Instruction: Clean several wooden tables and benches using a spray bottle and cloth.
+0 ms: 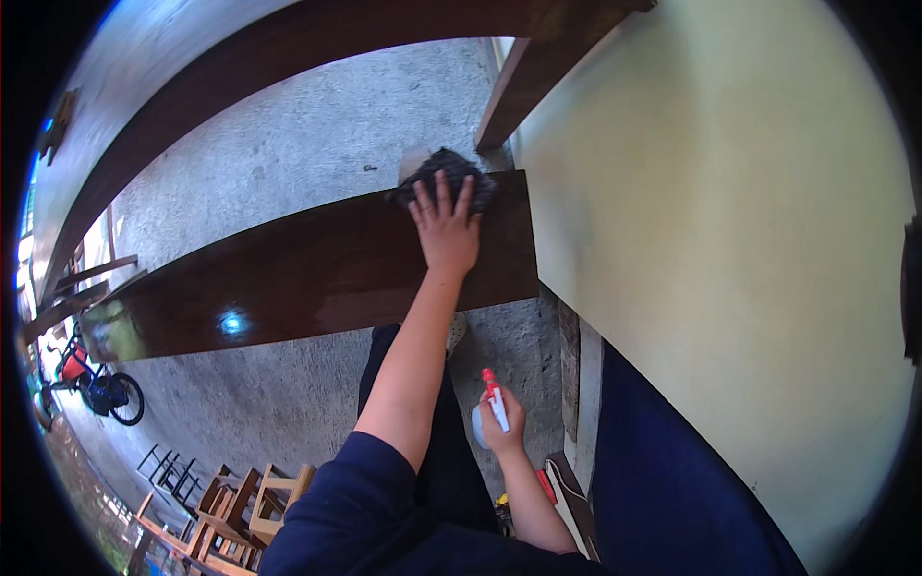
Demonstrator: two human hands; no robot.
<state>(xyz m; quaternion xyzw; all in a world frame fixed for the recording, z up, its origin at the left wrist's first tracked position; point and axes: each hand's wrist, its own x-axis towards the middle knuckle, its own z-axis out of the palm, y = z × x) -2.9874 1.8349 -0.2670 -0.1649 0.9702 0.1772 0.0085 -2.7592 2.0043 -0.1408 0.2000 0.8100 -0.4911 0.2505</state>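
My left hand lies palm down, fingers spread, and holds a crumpled dark cloth against a long, dark brown wooden board. The cloth covers part of the board's far edge near its right end. Light reflects off the board's glossy surface at the left. Lower down, close to my legs, my right hand is wrapped around a spray bottle with a red and white trigger head. My fingers hide much of the bottle's body.
A dark wooden beam and post frame the far side. A pale yellow wall panel fills the right. Rough concrete floor lies beneath. Wooden chairs and a bicycle-like vehicle stand at the left.
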